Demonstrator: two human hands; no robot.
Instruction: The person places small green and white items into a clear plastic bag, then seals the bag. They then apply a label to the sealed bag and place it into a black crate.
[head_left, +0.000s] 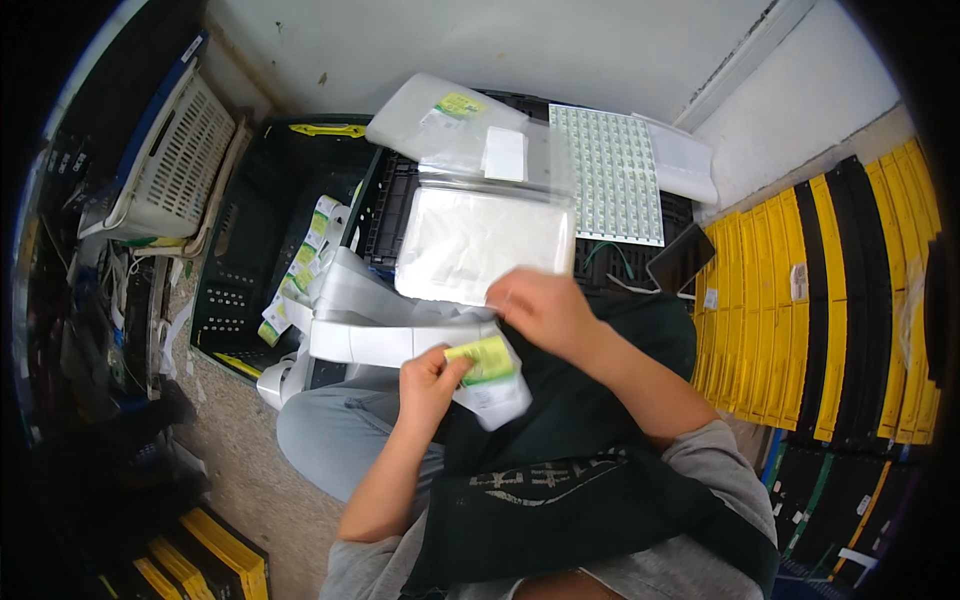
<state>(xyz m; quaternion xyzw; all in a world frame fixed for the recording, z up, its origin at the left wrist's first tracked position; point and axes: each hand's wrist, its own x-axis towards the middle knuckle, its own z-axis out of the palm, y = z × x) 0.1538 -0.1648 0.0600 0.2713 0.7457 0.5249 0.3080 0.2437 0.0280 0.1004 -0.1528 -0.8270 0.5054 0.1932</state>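
Note:
My left hand (426, 386) pinches the end of a label strip above my lap, its thumb on a yellow-and-green printed label (491, 360). From there the white backing strip (382, 343) runs left in loops toward a dark green crate (225, 262). My right hand (547, 311) is blurred, its fingers bent at the lower right edge of a stack of clear plastic bags (480, 240). Whether those fingers grip anything cannot be made out. More printed labels (304, 262) hang inside the crate.
Behind the stack lie a labelled clear bag (450, 112), small white cards (505, 154) and a sheet of small stickers (607, 176). A smartphone (679, 259) rests at the right. Yellow and black stacked crates (757, 315) stand right; a white basket (176, 154) stands left.

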